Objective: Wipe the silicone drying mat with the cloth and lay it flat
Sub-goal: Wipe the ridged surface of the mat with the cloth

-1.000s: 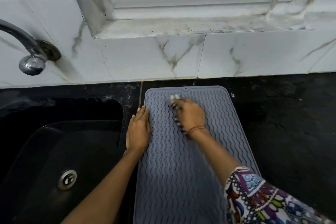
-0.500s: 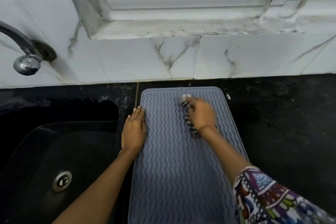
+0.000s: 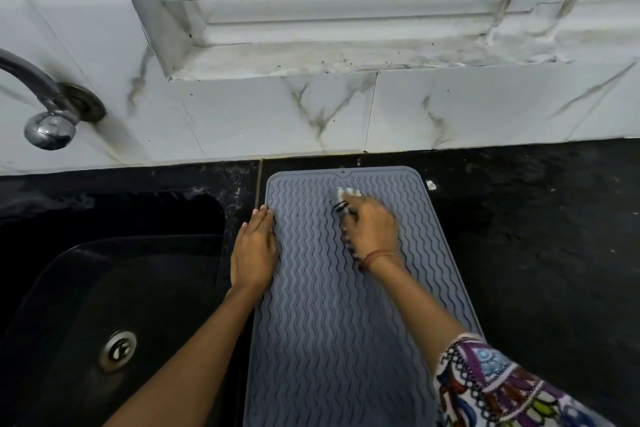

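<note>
A grey silicone drying mat (image 3: 332, 322) with wavy ridges lies flat on the black counter, its far end close to the wall. My right hand (image 3: 372, 230) is bunched around a black-and-white cloth (image 3: 346, 199) and presses it on the mat's far middle; most of the cloth is hidden under the hand, which is motion-blurred. My left hand (image 3: 254, 250) lies flat, palm down, on the mat's left edge with fingers together, pinning it.
A black sink (image 3: 104, 305) with a metal drain (image 3: 117, 350) sits left of the mat, under a chrome tap (image 3: 48, 125). White marble-look tiles (image 3: 242, 118) and a window sill (image 3: 346, 55) rise behind. Black counter (image 3: 536, 236) extends right, with a small white scrap (image 3: 430, 185) by the mat.
My right hand has swept the cloth sideways across the mat's far end, first right, then slightly back left. The left hand stayed pressed on the left edge.
</note>
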`<state>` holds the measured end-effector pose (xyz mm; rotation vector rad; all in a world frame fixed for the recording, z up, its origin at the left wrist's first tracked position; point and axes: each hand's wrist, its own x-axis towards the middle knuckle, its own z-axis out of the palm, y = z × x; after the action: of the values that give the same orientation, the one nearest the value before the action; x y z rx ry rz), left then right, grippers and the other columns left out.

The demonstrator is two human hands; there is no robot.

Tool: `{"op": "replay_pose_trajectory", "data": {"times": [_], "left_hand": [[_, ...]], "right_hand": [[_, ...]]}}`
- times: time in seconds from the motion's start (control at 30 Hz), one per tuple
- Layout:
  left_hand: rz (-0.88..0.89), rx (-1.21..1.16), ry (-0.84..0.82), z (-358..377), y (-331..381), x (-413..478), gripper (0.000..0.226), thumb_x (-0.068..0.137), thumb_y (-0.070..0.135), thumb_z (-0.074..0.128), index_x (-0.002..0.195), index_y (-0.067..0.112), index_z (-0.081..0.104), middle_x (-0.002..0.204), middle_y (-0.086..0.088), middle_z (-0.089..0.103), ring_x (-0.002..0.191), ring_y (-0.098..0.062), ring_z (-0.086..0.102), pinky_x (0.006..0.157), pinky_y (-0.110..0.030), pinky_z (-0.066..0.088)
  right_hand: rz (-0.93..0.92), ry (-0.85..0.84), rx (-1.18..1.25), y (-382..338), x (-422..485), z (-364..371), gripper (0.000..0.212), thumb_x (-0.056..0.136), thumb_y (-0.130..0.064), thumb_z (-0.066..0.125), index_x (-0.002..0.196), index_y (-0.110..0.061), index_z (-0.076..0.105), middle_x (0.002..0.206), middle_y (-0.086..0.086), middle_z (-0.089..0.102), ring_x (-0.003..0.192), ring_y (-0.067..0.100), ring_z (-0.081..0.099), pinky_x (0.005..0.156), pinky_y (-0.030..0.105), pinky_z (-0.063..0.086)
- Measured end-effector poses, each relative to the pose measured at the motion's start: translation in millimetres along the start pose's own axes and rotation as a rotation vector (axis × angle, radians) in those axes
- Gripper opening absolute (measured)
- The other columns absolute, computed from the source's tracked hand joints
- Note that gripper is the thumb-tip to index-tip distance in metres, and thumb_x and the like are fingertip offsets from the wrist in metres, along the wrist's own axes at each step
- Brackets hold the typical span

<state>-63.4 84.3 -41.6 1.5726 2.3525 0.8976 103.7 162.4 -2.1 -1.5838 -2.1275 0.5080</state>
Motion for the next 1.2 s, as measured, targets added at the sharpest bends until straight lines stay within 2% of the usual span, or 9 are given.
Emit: {"op": "replay_pose_trajectory", "data": {"times": [0.13, 0.23, 0.43, 0.53, 0.63, 0.77, 0.93, 1.07, 1.2], "left_hand": [[0.0, -0.002, 0.01, -0.3, 0.0, -1.1, 0.043, 0.091, 0.001, 0.039, 0.133, 0.007, 0.039, 0.146, -0.011, 0.037, 0.138, -0.023, 0.03, 0.117, -0.038, 0.02], [-0.011, 0.001, 0.022, 1.7, 1.0, 0.0, 0.043, 0.091, 0.001, 0.038, 0.133, 0.007, 0.039, 0.146, -0.011, 0.037, 0.138, -0.023, 0.03, 0.117, -0.036, 0.018], [-0.013, 0.013, 0.019, 1.3, 2.1, 0.1, 0.042, 0.091, 0.001, 0.039, 0.133, 0.006, 0.04, 0.145, -0.013, 0.038, 0.137, -0.024, 0.031, 0.116, -0.037, 0.02], [0.001, 0.009, 0.008, 0.3, -0.2, -1.0, 0.042, 0.091, 0.003, 0.039, 0.133, 0.007, 0.04, 0.146, -0.012, 0.037, 0.138, -0.023, 0.03, 0.116, -0.039, 0.021], [0.001, -0.003, 0.007, 1.0, -0.7, -1.1, 0.042, 0.092, 0.003, 0.038, 0.133, 0.007, 0.04, 0.146, -0.012, 0.037, 0.138, -0.023, 0.029, 0.117, -0.038, 0.02], [-0.006, 0.0, 0.035, 3.1, 1.2, -0.5, 0.041, 0.091, 0.001, 0.038, 0.132, 0.004, 0.041, 0.145, -0.015, 0.039, 0.138, -0.026, 0.029, 0.116, -0.038, 0.019], [-0.018, -0.021, 0.02, 1.3, 1.6, -0.5, 0.042, 0.091, 0.001, 0.037, 0.133, 0.004, 0.04, 0.145, -0.014, 0.037, 0.138, -0.024, 0.028, 0.117, -0.037, 0.017], [-0.002, -0.053, -0.01, -3.7, -0.2, -1.9, 0.043, 0.092, 0.004, 0.038, 0.135, 0.006, 0.036, 0.147, -0.011, 0.035, 0.139, -0.022, 0.025, 0.117, -0.036, 0.018], [-0.061, -0.085, 0.004, -6.0, -3.2, -15.3, 0.039, 0.095, 0.014, 0.038, 0.133, 0.004, 0.039, 0.145, -0.014, 0.037, 0.14, -0.023, 0.025, 0.117, -0.035, 0.016]], "right_hand": [[0.285, 0.123, -0.127, 67.9, 19.1, -45.2, 0.034, 0.095, -0.016, 0.043, 0.128, -0.02, 0.051, 0.119, 0.016, 0.057, 0.1, 0.033, 0.058, 0.082, 0.039, 0.048], [0.452, 0.177, -0.124, 58.0, 11.3, -38.4, 0.039, 0.093, -0.014, 0.047, 0.132, -0.015, 0.045, 0.123, 0.019, 0.052, 0.105, 0.037, 0.055, 0.085, 0.043, 0.047], [0.179, 0.023, 0.012, -37.6, -20.0, 26.1, 0.042, 0.094, -0.021, 0.048, 0.136, -0.021, 0.042, 0.143, 0.01, 0.037, 0.109, 0.032, 0.055, 0.092, 0.039, 0.047], [-0.064, -0.021, 0.011, -29.3, -19.9, 15.9, 0.037, 0.093, -0.016, 0.049, 0.13, -0.018, 0.05, 0.135, 0.009, 0.05, 0.107, 0.029, 0.058, 0.091, 0.037, 0.049], [0.096, 0.045, -0.101, 23.2, 1.0, -18.6, 0.032, 0.095, -0.017, 0.046, 0.127, -0.018, 0.052, 0.126, 0.01, 0.056, 0.104, 0.025, 0.059, 0.083, 0.03, 0.049], [0.393, 0.165, -0.112, 45.0, 3.2, -26.5, 0.037, 0.092, -0.014, 0.05, 0.129, -0.017, 0.048, 0.12, 0.015, 0.056, 0.1, 0.031, 0.059, 0.082, 0.038, 0.049], [0.159, 0.001, -0.022, -58.6, -19.8, 35.6, 0.041, 0.095, -0.018, 0.043, 0.136, -0.019, 0.04, 0.14, 0.013, 0.04, 0.113, 0.032, 0.053, 0.092, 0.04, 0.047], [-0.175, -0.121, 0.054, -74.3, -29.0, 44.0, 0.041, 0.093, -0.014, 0.045, 0.133, -0.021, 0.047, 0.134, 0.009, 0.051, 0.11, 0.031, 0.057, 0.093, 0.04, 0.048], [0.086, 0.014, -0.036, 0.3, -3.7, 6.0, 0.034, 0.095, -0.016, 0.044, 0.128, -0.017, 0.051, 0.125, 0.007, 0.058, 0.1, 0.023, 0.062, 0.084, 0.032, 0.052]]}}
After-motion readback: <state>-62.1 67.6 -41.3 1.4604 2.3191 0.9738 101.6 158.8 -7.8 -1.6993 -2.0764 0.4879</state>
